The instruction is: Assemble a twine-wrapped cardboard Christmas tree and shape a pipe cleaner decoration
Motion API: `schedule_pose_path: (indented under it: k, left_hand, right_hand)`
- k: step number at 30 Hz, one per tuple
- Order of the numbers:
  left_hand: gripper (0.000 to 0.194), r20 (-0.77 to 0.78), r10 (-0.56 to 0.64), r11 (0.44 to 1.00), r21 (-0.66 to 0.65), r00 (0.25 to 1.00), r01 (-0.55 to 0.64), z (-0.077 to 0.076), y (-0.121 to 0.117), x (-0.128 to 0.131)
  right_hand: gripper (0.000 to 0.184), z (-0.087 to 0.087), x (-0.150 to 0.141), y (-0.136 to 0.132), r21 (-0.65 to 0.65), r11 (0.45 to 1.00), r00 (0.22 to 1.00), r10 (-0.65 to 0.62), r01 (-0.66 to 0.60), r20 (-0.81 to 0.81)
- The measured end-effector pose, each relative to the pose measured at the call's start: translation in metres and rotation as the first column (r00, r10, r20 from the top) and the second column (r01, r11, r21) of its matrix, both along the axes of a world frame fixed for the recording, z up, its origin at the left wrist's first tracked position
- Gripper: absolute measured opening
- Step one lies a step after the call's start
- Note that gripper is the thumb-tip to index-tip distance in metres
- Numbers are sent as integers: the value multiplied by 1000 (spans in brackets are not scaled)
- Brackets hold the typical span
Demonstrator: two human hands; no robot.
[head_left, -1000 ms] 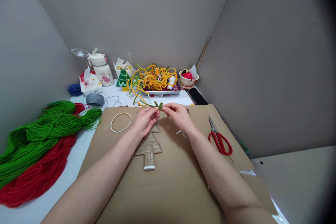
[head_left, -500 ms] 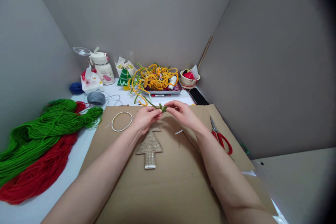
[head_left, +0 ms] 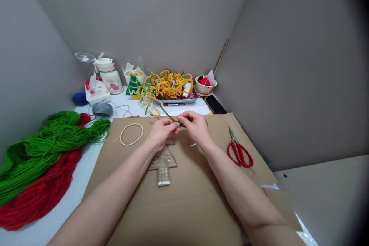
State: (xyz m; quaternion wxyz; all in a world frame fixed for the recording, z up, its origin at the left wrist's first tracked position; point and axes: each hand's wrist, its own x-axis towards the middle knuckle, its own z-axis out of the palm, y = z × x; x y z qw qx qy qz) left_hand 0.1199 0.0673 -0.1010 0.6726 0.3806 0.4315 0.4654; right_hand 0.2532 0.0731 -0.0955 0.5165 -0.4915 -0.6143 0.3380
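Observation:
Between my two hands is a piece of green yarn, one end sticking up toward the back left. My left hand pinches it with thumb and fingers. My right hand also grips it, thumb against forefinger, fingertips touching those of the left. Most of the yarn's bunched part is hidden by the fingers. Under my left hand lies a tree shape wrapped in tan twine, with a white strip at the foot of its trunk; its top is covered by the hand.
Red-handled scissors and a white hoop lie on the cardboard. Green yarn and red yarn are heaped at left. Behind stand a grey yarn ball, a bottle, a tray of orange yarn and a bowl.
My fingers have closed further over the green yarn, so its looped bunch is now mostly covered. One strand points up more clearly. The right hand has shifted slightly over the yarn.

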Motion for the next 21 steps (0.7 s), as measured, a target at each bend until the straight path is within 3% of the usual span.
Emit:
schedule_pose_path:
  k: [2,5,8,11,16,18,21]
  left_hand:
    - [19,24,31,999,-11,999,-30,1,1,-1]
    - [19,76,82,997,-9,994,-81,0,4,-4]
    - [19,130,142,990,-12,981,-142,-1,8,-8]
    - [17,136,189,982,-4,972,-191,-2,10,-8]
    - [13,102,260,966,-20,960,-259,-5,9,-2]
    - [12,123,267,964,-26,956,-266,-6,8,-2]
    - [14,204,232,972,-33,951,-231,-6,8,-4]
  right_hand:
    - [17,0,-2,0,-34,999,999,-5,3,-48]
    - [28,0,-1,1,-145,985,987,73,-94,-144]
    - [33,0,2,3,-218,968,990,104,-122,-91]
    - [29,0,3,2,-139,989,995,59,-48,76]
    - [23,3,-2,-6,70,992,953,-123,108,277]
    - [25,2,-2,-5,57,993,956,-117,106,268]
    - [30,-1,-1,-1,-82,997,992,22,-12,125]
